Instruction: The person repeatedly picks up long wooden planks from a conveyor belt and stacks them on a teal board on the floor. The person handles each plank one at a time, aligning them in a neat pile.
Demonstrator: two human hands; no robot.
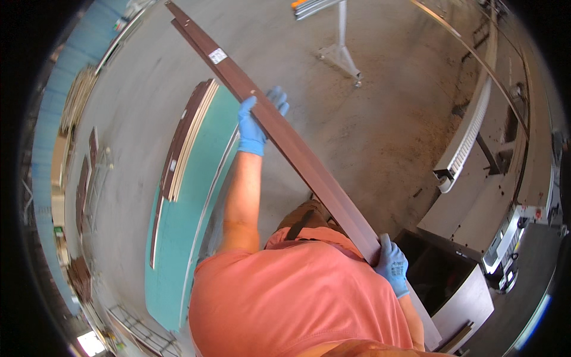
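Observation:
A long, narrow dark-brown board [291,140] slants across my front, from the far left down to my right side. Its far end is stepped, as if two strips lie together; I cannot tell for certain. A white label [217,56] sticks to its upper face. My left hand [254,126], in a blue glove, holds the board from beneath near its middle, fingers showing past its right edge. At the near end, my right hand [392,266], also gloved in blue, grips the board beside my hip.
To my left stands a teal-topped table [190,256] bearing a stack of brown strips [185,131]. A grey wheeled stand [342,53] is ahead. On the right is a long machine with a roller rail [470,137], and a dark open box [437,268] sits nearer me.

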